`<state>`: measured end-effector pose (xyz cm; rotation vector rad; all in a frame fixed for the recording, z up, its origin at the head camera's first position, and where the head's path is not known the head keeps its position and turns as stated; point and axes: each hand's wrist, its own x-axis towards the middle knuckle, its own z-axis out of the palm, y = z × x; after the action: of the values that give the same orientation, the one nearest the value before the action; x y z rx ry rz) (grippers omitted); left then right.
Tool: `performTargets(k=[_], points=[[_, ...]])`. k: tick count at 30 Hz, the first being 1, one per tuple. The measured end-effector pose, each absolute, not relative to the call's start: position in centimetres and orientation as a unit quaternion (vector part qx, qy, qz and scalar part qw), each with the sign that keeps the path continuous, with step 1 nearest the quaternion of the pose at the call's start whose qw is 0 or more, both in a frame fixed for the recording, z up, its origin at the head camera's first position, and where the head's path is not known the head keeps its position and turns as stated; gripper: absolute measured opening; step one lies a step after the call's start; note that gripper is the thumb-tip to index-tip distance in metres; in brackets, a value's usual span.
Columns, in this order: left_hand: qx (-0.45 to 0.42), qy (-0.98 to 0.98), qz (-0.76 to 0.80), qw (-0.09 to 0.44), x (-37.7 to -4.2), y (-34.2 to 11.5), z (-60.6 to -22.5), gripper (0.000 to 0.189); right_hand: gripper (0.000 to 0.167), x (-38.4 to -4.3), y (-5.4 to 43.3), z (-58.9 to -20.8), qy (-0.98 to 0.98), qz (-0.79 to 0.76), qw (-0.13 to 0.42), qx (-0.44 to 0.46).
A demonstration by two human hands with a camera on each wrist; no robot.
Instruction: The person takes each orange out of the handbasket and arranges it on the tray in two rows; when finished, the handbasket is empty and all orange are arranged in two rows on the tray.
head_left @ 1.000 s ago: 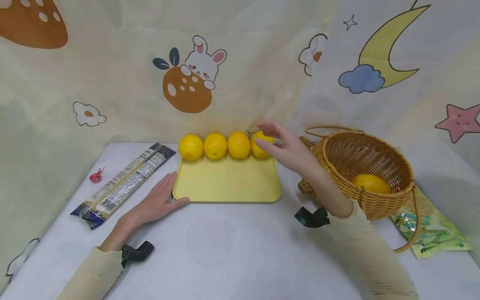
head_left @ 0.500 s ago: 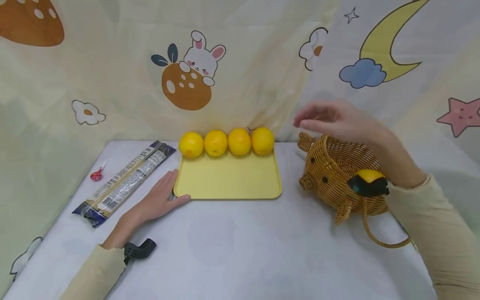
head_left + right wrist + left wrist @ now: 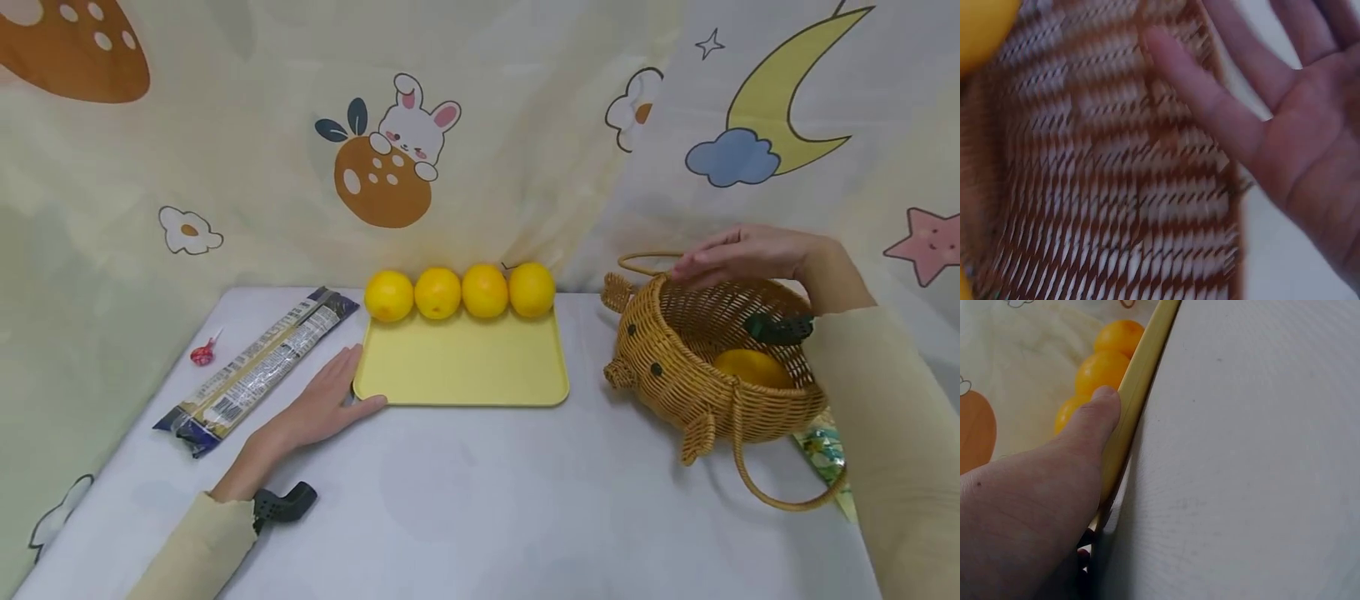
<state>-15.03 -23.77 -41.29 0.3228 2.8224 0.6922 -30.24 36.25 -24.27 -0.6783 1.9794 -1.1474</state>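
In the head view my left hand [image 3: 322, 404] lies at the front left corner of a yellow tray [image 3: 461, 367], fingers stretched along its side. The thumb [image 3: 1100, 415] rests on the tray's edge in the left wrist view. Several oranges [image 3: 483, 292] line up along the tray's back edge. My right hand [image 3: 750, 254] is over the far rim of a wicker pig-faced basket [image 3: 675, 375], holding nothing. Its fingers are spread and extended in the right wrist view. An orange [image 3: 753, 367] lies inside the basket; a second orange patch shows at the right wrist view's lower left.
On the left lie a long foil packet [image 3: 258, 367] and a red lollipop [image 3: 204, 352]. A green patterned packet [image 3: 823, 446] is partly covered by the basket and right sleeve. A printed cloth wall [image 3: 525, 167] stands behind the table.
My right hand has moved right from the rightmost orange on the tray, passing above the basket, and is now lower at its far rim. The left hand has stayed at the tray corner.
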Motion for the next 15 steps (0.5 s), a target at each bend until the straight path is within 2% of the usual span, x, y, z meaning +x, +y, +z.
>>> performTargets(k=[3, 10, 15], points=[[0.112, 0.961, 0.231, 0.107, -15.1, -23.7, -41.3, 0.108, 0.037, -30.1, 37.3, -25.8, 0.796, -0.396, 0.404, -0.217], [0.113, 0.960, 0.229, 0.111, -15.3, -23.6, -41.2, 0.108, 0.036, -30.8, 37.1, -27.5, 0.772, -0.402, 0.431, -0.237], [0.110, 0.960, 0.231, 0.113, -15.2, -23.6, -41.3, 0.108, 0.035, -31.2, 36.2, -28.3, 0.746, -0.419, 0.471, -0.217]])
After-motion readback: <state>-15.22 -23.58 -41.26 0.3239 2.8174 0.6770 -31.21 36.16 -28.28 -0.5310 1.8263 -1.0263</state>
